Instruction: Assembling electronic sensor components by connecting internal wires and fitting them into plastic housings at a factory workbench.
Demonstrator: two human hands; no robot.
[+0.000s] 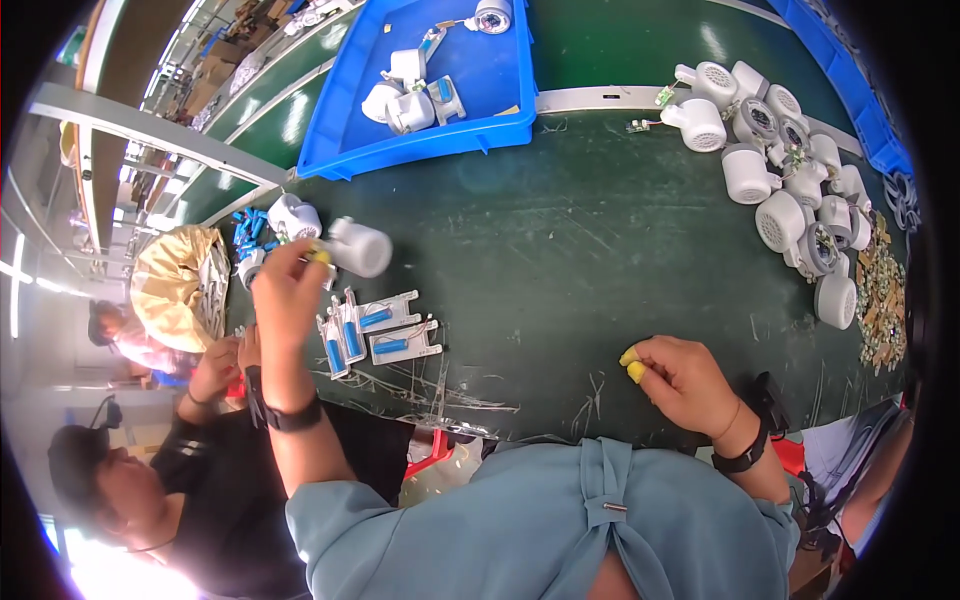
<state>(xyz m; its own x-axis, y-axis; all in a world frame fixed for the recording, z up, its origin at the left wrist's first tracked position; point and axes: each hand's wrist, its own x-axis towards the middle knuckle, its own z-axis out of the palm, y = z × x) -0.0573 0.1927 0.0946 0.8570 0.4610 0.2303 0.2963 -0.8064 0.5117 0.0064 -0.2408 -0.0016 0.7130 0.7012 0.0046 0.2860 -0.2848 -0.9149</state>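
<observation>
My left hand (287, 295) reaches over the far left of the table, its yellow-covered fingertips closed at the edge of a white cylindrical housing (362, 249). The housing lies tilted and slightly blurred, beside other white housings (294, 215). Nearer to me than that hand are several flat white holders with blue battery cells (392, 346) and thin wires. My right hand (688, 388) rests above the near right of the table, fingers curled and yellow-covered thumb and fingertip drawn together. Nothing shows between them.
A blue tray (330, 150) with several white parts stands at the back. White housings (752, 172) cluster at the right, beside a heap of small brownish parts (882, 300). Loose blue cells (248, 232) and a tan bag (170, 285) are left. A co-worker (150, 480) sits close by.
</observation>
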